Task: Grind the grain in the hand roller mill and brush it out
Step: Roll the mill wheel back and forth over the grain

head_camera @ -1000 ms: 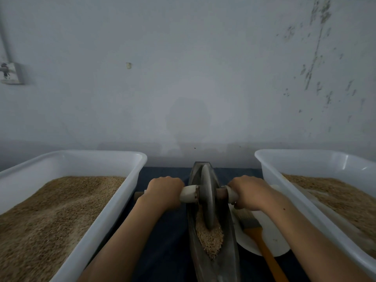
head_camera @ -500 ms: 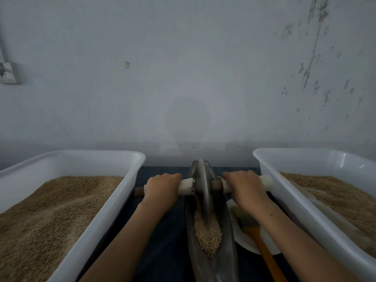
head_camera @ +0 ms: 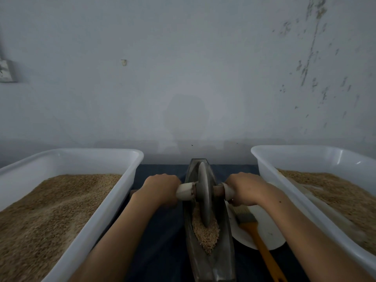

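While both hands, left (head_camera: 160,189) and right (head_camera: 247,189), close around the pale wooden axle handles (head_camera: 184,193), we roll the grey stone wheel (head_camera: 204,193) evenly, pressing straight down through the tan grain (head_camera: 205,234) along the narrow dark boat-shaped trough (head_camera: 221,259).

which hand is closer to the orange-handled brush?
Right. The right hand grips the roller handle directly above the brush, almost touching its bristles. The left hand grips the opposite handle, across the mill trough from the brush.

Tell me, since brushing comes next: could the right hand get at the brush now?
Probably yes: the brush lies uncovered on the plate just under the right hand, but that hand must first release the roller handle.
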Available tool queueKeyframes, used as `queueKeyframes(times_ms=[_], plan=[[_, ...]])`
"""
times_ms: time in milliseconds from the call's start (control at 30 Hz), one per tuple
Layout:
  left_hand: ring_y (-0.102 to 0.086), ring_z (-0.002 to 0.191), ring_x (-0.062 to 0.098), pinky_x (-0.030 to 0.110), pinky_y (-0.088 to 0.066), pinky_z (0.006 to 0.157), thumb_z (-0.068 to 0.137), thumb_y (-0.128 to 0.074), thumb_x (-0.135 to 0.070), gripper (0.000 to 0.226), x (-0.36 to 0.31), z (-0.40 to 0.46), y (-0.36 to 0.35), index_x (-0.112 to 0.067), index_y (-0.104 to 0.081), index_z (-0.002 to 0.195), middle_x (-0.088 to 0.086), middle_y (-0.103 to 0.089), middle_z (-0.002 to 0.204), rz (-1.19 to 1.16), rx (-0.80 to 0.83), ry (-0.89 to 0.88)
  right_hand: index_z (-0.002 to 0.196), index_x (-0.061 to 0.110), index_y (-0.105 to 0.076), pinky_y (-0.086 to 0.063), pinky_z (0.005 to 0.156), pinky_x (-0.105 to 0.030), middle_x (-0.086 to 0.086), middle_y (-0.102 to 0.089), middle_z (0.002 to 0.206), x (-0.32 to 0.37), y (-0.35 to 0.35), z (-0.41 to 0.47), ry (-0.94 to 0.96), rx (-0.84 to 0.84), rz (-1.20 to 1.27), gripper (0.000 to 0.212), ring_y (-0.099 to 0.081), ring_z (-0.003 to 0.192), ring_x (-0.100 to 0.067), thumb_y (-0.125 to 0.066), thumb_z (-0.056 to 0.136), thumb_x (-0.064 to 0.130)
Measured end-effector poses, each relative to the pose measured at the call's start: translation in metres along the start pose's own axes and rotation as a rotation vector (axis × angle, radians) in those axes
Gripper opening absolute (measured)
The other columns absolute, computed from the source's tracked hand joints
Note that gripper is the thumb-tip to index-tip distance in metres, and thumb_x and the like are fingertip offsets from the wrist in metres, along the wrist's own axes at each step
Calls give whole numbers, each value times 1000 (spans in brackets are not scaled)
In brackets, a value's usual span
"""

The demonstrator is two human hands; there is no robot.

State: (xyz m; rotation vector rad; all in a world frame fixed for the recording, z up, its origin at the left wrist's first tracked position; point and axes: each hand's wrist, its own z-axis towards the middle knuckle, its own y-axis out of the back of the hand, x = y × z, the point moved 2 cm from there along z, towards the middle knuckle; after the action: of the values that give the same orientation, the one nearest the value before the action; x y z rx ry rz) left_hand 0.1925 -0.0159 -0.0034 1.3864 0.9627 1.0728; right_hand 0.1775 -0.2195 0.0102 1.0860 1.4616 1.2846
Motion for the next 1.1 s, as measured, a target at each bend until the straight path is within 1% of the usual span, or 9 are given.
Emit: queueKeyframes(times_ms=[167, 233, 333, 433, 533, 633, 767, 900, 1100], plan=[[-59, 99, 22, 31, -37, 73, 87, -60, -25, 30, -2, 3, -2, -21, -52, 116, 2, -61, 110, 51, -194, 38, 104, 24, -60, -46, 77, -32, 0, -66, 103, 1, -7, 6, -43, -183, 4, 16, -62, 93, -20, -57, 90, 18], [-59, 96, 21, 30, -36, 71, 89, -58, -26, 26, -3, 2, -3, -21, -50, 113, 1, -61, 108, 45, -283, 52, 106, 27, -57, -43, 87, -36, 1, -65, 109, 3, -9, 6, -35, -270, -15, 17, -60, 102, -21, -58, 90, 22], [-59, 95, 21, 30, -36, 70, 89, -57, -27, 25, -3, 1, -5, -21, -49, 113, 1, -61, 106, 35, -330, 57, 105, 28, -54, -40, 89, -35, 2, -64, 110, 5, -11, 5, -25, -370, -61, 16, -59, 106, -21, -57, 91, 22], [-59, 99, 21, 31, -39, 75, 88, -59, -26, 29, -1, 1, -4, -22, -51, 116, 2, -61, 109, 39, -266, 45, 106, 25, -57, -42, 84, -34, 1, -64, 109, 5, -8, 4, -25, -294, -51, 16, -60, 102, -21, -58, 90, 20], [-59, 100, 21, 30, -38, 75, 86, -62, -25, 35, -1, 2, -2, -21, -54, 119, 2, -62, 110, 48, -144, 20, 104, 22, -61, -40, 70, -29, -1, -65, 102, 3, -3, 2, -10, -177, -40, 17, -59, 87, -18, -59, 88, 17], [-59, 100, 21, 30, -40, 75, 82, -66, -26, 42, -1, 0, -1, -21, -55, 122, 3, -63, 110, 25, -24, -1, 89, 23, -56, -35, 57, -24, 3, -59, 83, 1, -1, 0, 11, -16, -34, 10, -54, 75, -16, -64, 84, 19], [-60, 99, 22, 31, -40, 75, 82, -67, -25, 43, -1, 0, -1, -20, -55, 123, 4, -63, 110, 14, -15, -6, 83, 26, -51, -29, 50, -22, 8, -50, 72, 0, 0, 0, 19, 24, -11, 16, -52, 70, -12, -66, 83, 20], [-59, 99, 21, 30, -38, 75, 85, -63, -25, 36, -1, 4, -3, -21, -55, 120, 2, -62, 110, 31, -115, 7, 94, 21, -58, -36, 62, -26, 3, -60, 87, 1, -4, 2, -1, -112, -26, 8, -52, 72, -14, -59, 88, 16], [-59, 96, 21, 30, -36, 71, 88, -58, -28, 25, 2, 6, -11, -23, -51, 111, 1, -62, 106, -3, -316, 38, 105, 27, -53, -39, 89, -37, 2, -63, 110, 6, -10, 8, -23, -358, -85, 18, -58, 106, -22, -61, 88, 28]])
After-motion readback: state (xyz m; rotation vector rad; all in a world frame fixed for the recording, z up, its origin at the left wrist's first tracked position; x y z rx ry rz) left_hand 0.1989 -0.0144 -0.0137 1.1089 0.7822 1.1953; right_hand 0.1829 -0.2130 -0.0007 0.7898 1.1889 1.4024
